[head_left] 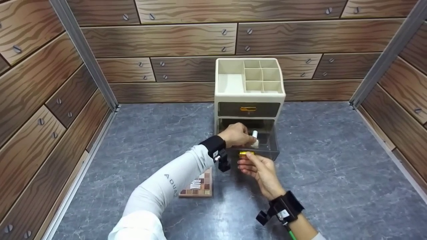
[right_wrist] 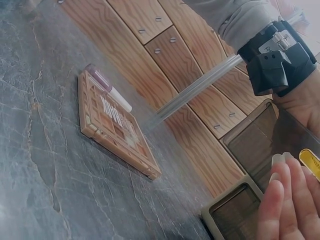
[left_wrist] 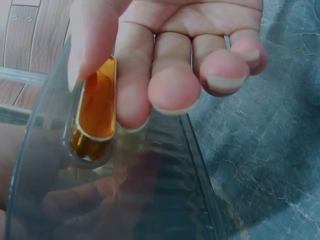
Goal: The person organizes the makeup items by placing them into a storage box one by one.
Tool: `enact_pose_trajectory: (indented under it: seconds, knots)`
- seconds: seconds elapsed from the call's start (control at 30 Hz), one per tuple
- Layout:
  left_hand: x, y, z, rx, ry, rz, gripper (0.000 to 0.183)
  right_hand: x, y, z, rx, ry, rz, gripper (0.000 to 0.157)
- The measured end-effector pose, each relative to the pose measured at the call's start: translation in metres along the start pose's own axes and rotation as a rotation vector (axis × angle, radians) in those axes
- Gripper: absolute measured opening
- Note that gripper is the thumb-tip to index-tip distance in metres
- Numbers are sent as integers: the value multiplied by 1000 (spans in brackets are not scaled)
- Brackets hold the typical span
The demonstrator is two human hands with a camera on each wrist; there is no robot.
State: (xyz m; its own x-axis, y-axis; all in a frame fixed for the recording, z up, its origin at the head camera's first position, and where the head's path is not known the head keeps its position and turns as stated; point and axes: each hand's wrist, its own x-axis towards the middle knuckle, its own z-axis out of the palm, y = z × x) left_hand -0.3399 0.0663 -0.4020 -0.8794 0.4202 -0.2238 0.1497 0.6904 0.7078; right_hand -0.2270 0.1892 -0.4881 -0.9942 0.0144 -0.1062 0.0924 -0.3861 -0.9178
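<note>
A cream desktop organizer [head_left: 250,97] has its lower smoky clear drawer [head_left: 272,151] pulled out. My left hand [head_left: 236,135] reaches over the drawer's side, with its fingertips at a small white-capped nail polish bottle [head_left: 255,134] inside; the fingers partly hide it. Below the drawer front, my right hand [head_left: 263,171] pinches the gold drawer handle [head_left: 246,153] between thumb and fingers. The left wrist view shows the handle [left_wrist: 97,107] close up, with the right thumb on one side and the forefinger on the other.
An eyeshadow palette [head_left: 200,186] lies on the grey marbled surface, partly under the left forearm. Beside it is a slim tube with a purple end [right_wrist: 106,85]. The organizer's upper drawer [head_left: 248,109] is closed, and its top has several compartments. Wood-patterned walls surround the surface.
</note>
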Motion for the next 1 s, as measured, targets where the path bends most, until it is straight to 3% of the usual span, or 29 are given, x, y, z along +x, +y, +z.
enact_pose_trajectory:
  seconds: [0.23,0.4,0.53,0.73,1.0]
  knots:
    - [-8,5,-19,-177,20,-11,25,2,-2,4,10,-5,0,21]
    - [-20,2,-44,-341,-38,93,26,3,-5,5,15,1,-3,22]
    - [-32,-7,-62,-414,-61,198,25,3,-7,5,13,8,-9,21]
    - [-57,-36,-75,-464,-22,256,29,2,-5,1,9,12,-15,20]
    - [-93,-96,-85,-490,34,189,43,-1,0,-2,-6,-3,-1,19]
